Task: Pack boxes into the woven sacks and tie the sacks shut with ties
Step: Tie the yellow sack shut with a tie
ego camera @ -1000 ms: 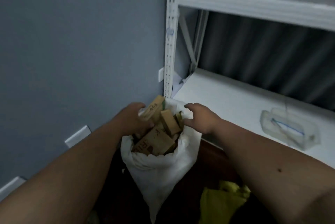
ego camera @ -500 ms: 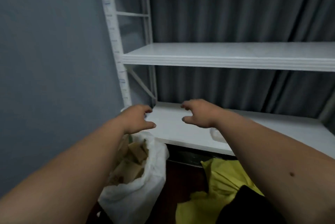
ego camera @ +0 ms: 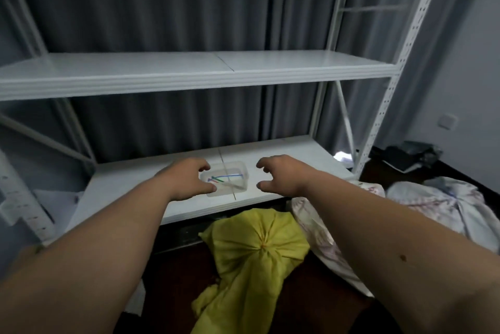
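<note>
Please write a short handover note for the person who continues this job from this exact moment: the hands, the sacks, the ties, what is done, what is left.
Left hand: empty, fingers loosely curled, at the left edge of the clear tray.
Right hand: empty, hovering right of the tray.
Ties: coloured, lying in the tray on the lower shelf.
Yellow sack: on the floor below, mouth gathered shut.
Pale sack: lying to its right; state unclear.
Left to do: take a tie; no open sack is in view.

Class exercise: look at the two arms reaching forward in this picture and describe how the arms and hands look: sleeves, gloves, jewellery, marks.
Both forearms are bare to the frame edge: no sleeves show. The left hand and right hand wear no gloves, rings or watch. The right forearm bears one small dark mark.
</note>
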